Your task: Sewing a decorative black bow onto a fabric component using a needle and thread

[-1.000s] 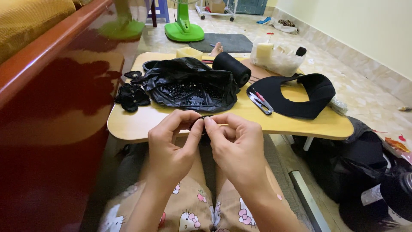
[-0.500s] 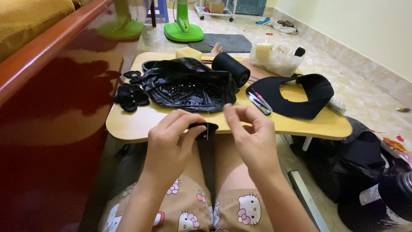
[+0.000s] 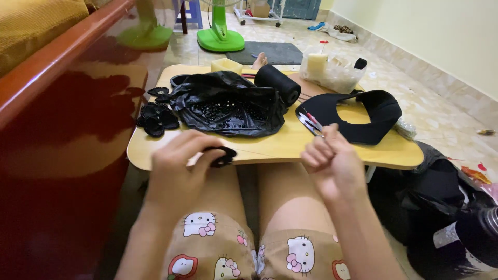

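Between left hand [image 3: 179, 163] fingertips: black fabric piece [image 3: 222, 155]

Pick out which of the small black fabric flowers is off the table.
The black fabric flower pinched in the left hand, held over the lap at the table's near edge. The other black flowers lie clustered on the wooden table, left of the black plastic bag.

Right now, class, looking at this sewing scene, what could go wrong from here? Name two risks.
1. The left hand pinches a small black fabric piece off the table edge; it could drop onto the lap.
2. The scissors lie close by the raised right hand; the hand might catch them.
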